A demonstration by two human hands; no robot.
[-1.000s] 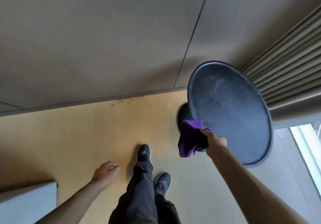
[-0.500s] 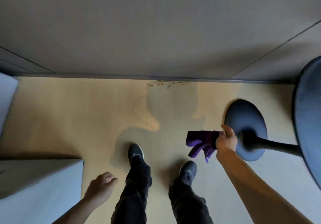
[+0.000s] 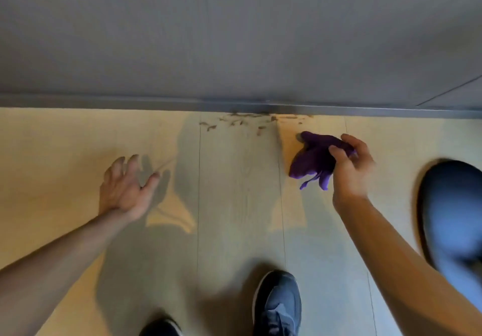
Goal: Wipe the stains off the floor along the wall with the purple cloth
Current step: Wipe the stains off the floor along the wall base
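Observation:
Dark brown stains (image 3: 245,122) are scattered on the pale wooden floor (image 3: 78,140) right against the grey baseboard (image 3: 156,102). My right hand (image 3: 350,168) grips a crumpled purple cloth (image 3: 314,159), held just right of and slightly nearer than the stains; whether it touches the floor I cannot tell. My left hand (image 3: 125,187) is spread with fingers apart, low over the floor to the left of the stains, holding nothing.
The grey wall (image 3: 234,35) fills the upper half. A round dark stool base (image 3: 453,221) sits close on the right beside my right forearm. My two dark shoes (image 3: 277,304) stand at the bottom edge.
The view has dropped much closer to the floor. Both hands moved forward toward the wall; the cloth now hangs near the stains and my left hand has spread out.

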